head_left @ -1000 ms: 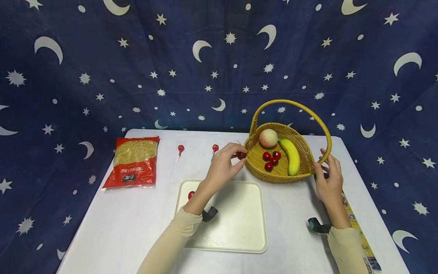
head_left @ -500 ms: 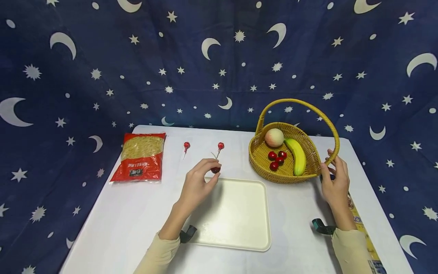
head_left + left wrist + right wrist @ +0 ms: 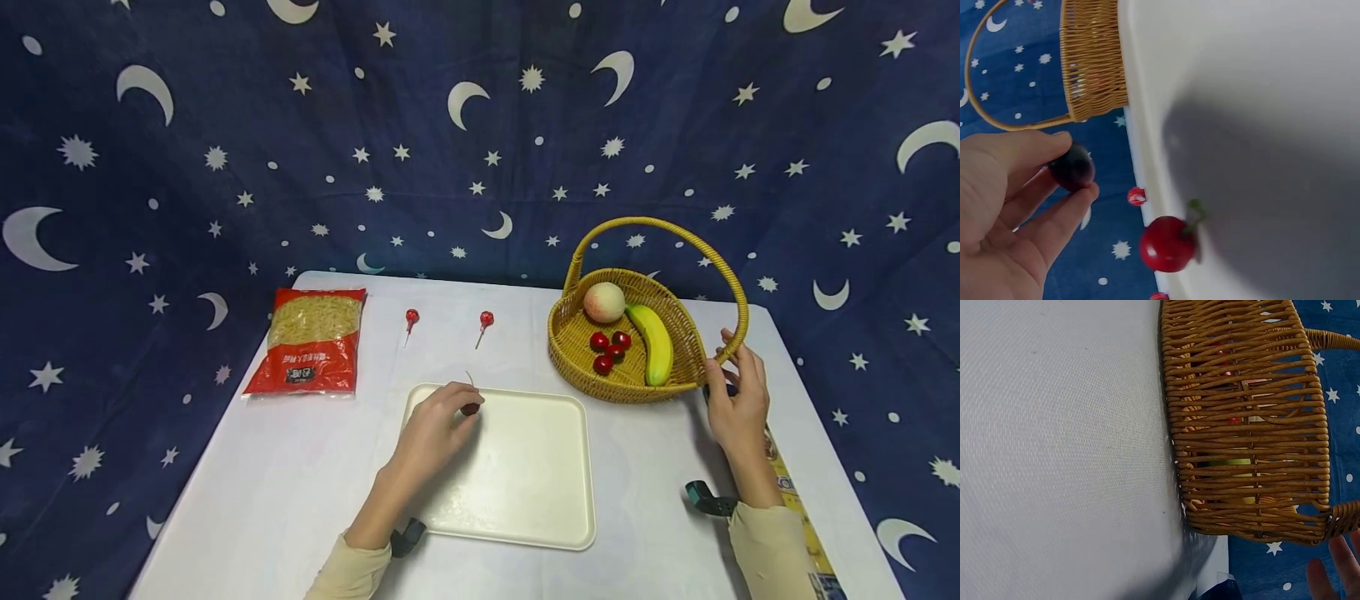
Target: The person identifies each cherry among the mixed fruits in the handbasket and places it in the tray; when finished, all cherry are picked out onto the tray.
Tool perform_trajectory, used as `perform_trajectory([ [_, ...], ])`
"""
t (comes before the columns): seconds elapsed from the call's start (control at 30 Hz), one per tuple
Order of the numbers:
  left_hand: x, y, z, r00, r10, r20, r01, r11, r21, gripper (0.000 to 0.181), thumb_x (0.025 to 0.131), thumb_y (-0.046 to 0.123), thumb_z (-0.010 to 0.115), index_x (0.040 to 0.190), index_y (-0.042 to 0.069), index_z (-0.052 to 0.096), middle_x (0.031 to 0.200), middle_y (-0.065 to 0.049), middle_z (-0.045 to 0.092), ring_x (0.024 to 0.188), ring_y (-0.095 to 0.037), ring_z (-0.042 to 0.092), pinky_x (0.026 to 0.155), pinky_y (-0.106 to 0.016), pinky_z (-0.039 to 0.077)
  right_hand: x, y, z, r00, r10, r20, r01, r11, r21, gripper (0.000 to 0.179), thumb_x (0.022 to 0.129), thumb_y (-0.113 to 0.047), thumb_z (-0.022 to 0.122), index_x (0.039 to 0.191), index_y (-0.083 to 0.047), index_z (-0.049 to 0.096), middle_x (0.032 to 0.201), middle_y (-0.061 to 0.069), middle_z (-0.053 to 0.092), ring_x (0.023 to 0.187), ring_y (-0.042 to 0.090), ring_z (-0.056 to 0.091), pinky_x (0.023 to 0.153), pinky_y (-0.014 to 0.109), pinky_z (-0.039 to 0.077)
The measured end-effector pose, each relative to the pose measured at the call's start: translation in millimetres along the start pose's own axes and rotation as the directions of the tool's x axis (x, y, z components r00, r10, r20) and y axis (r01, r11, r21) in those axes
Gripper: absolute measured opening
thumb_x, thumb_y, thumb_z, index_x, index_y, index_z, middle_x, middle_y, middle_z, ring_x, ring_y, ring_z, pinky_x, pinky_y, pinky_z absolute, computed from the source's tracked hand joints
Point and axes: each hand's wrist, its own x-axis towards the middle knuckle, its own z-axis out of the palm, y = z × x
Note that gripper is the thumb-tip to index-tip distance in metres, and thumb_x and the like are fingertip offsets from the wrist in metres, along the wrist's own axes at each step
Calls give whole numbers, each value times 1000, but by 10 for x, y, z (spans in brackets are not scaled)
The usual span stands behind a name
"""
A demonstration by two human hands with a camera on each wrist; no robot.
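Observation:
My left hand (image 3: pixel 431 433) pinches a dark red cherry (image 3: pixel 470 409) between thumb and fingertips, its thin stem pointing up, over the upper left part of the cream tray (image 3: pixel 528 475). In the left wrist view the same cherry looks nearly black, and a bright red cherry (image 3: pixel 1166 244) with a green stem lies on the tray; my hand hides that one in the head view. My right hand (image 3: pixel 741 408) holds the wicker basket (image 3: pixel 581 385) at the foot of its arched handle (image 3: pixel 738 312), thumb in front and fingers behind.
Inside the basket lie a peach (image 3: pixel 604 302), a banana (image 3: pixel 654 346) and several cherries (image 3: pixel 603 365). Two red lollipops (image 3: pixel 412 317) lie behind the tray. A red bag of pasta (image 3: pixel 315 354) is at the back left. Yellow packaging (image 3: pixel 804 533) lies partly under my right arm.
My left hand has carried the cherry from the basket's left rim leftward, then lowered it over the tray. The right hand has stayed at the basket handle. The head view has shifted slightly.

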Motion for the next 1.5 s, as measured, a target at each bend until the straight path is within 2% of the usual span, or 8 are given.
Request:
perform_trajectory([
  [0.1,-28,-29,41,994,-48,100,48,999,5,19,87,-1,83,104,7,80,110,-1,77,96,-15,74,82,-31,62,2,5,5,1000,-2,-1,2,1000,4,50,108,-11,60,156,-23,55,146,21,57,126,-20,44,97,4,42],
  [0.23,-51,-70,85,973,-95,211,91,995,30,19,87,0,84,103,10,80,107,1,77,97,-15,74,84,-32,62,6,7,11,1000,-4,0,4,1000,5,51,108,-9,60,156,-23,54,147,20,57,126,-20,44,97,5,42],
  [0.37,-70,-109,132,953,-91,290,76,995,64,18,88,2,84,103,9,80,103,1,76,94,-15,73,83,-30,61,6,-1,1,1000,7,-1,-7,1000,0,50,108,-11,61,156,-24,55,147,19,58,125,-21,44,96,4,42],
  [0.47,-76,-118,150,949,-78,306,57,995,77,18,87,2,85,102,10,81,102,0,76,95,-17,74,84,-31,62,10,-8,-7,1000,15,5,-15,1000,-3,50,109,-13,60,156,-25,54,148,18,57,125,-21,43,96,3,41],
  [0.77,-72,-81,135,950,-77,301,46,993,108,28,85,3,87,111,13,80,119,-4,77,110,-26,75,91,-41,63,7,-17,-18,999,36,15,-36,999,-17,49,109,-16,60,157,-27,53,150,16,56,126,-21,43,97,3,40],
  [1.0,-26,-53,79,964,-60,260,39,995,88,27,86,6,87,112,11,80,122,-5,77,117,-26,74,98,-39,62,1,-12,-17,998,53,15,-52,998,-21,50,109,-15,60,157,-28,53,149,17,56,125,-21,43,98,3,40],
  [1.33,202,-68,-53,992,-58,112,56,998,22,29,89,7,84,117,13,78,130,-8,73,121,-27,72,96,-44,63,3,4,-4,999,45,18,-45,999,-12,49,109,-16,60,157,-27,53,150,16,56,126,-20,43,99,4,41],
  [1.5,336,-74,-36,997,-16,69,19,999,-40,26,93,8,80,119,14,77,130,-7,73,121,-26,72,96,-43,63,0,8,-4,999,45,16,-45,999,-12,48,110,-18,59,157,-27,53,150,16,57,126,-20,43,98,4,41],
])
